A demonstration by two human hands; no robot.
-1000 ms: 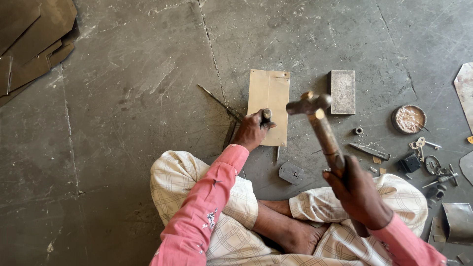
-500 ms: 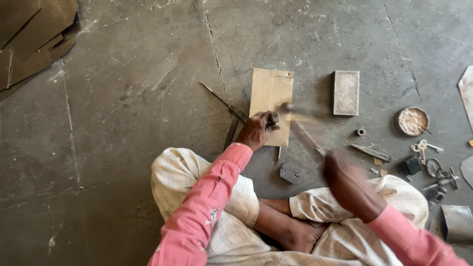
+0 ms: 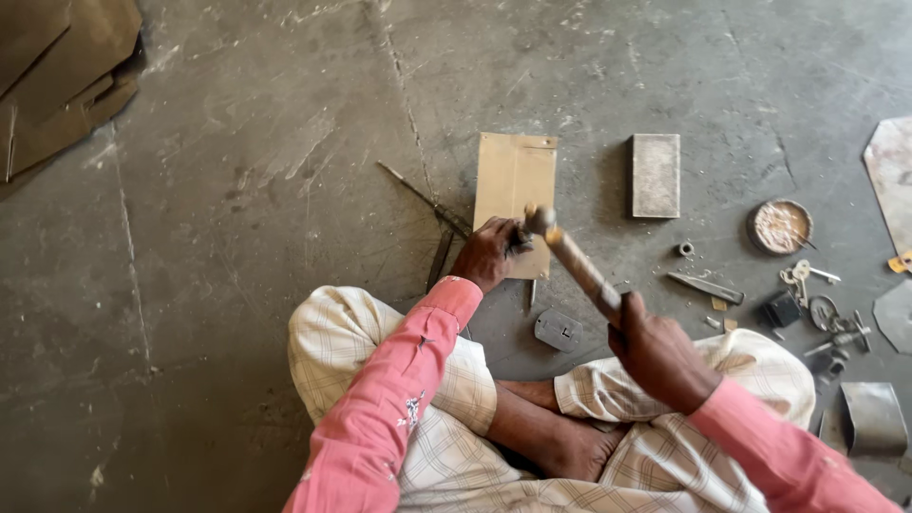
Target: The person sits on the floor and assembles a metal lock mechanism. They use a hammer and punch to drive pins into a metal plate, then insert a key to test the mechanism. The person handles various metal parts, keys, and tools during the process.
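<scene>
1. Head view: the person sits cross-legged on the cracked concrete floor (image 3: 237, 190). The right hand (image 3: 660, 351) is closed tight round the wooden handle of a hammer (image 3: 575, 266), whose head sits low, right next to the left hand (image 3: 489, 252).
2. The left hand is curled shut over something small and dark at the near edge of a tan metal sheet (image 3: 515, 195) lying flat on the floor; I cannot tell what that piece is, perhaps a punch.
3. The risk I see: the hammer head is so close to the left knuckles that a slightly off blow could land on the fingers.
4. The sheet lies loose, so a glancing strike could make it skid or let the held piece slip sideways.
5. A small grey lock body (image 3: 558, 330) lies just in front of the knee, with a steel block (image 3: 656, 175) beyond and keys (image 3: 803, 275) and a round tin (image 3: 780, 226) well to the right; anything jumping off could scatter among them.
</scene>
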